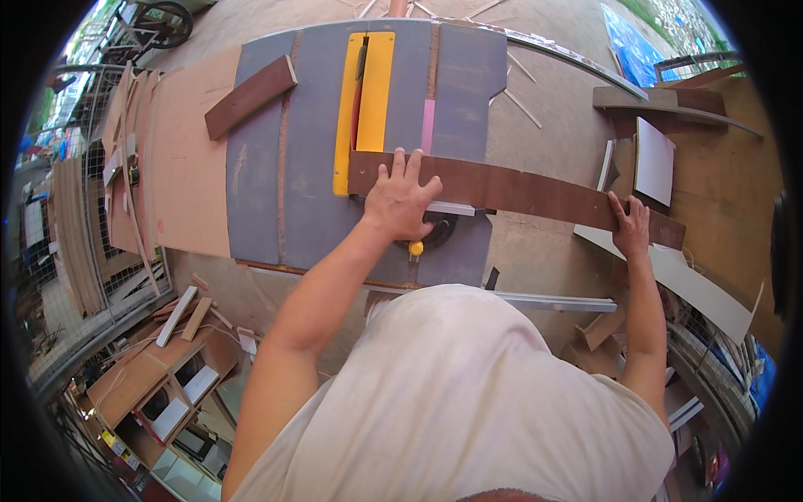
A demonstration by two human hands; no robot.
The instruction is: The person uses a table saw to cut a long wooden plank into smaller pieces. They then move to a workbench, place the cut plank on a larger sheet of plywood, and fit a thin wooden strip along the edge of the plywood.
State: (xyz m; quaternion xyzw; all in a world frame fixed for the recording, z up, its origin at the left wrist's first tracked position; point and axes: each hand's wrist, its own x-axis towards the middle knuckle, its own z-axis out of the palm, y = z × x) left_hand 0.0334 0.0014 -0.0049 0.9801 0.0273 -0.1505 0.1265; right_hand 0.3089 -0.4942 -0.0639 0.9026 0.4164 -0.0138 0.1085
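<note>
Left end of long flat dark-brown board (527, 191) is held over yellow rectangular plate (376, 92) by open left hand (397, 201); right hand (631, 224) draped over far end, grip unclear. Should be kept flush to straight silver bar (452, 208), hands clear of slot (363, 58).

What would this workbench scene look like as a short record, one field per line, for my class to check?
Left hand: fingers spread on the long brown board, near its left end
Right hand: on the same board, near its right end
Board position: left end over part of the slotted yellow plate, right end beyond the grey table
Offcut: short brown piece, left of the plate
Near left hand: yellow knob
Background: dark wheel, upper left
</note>
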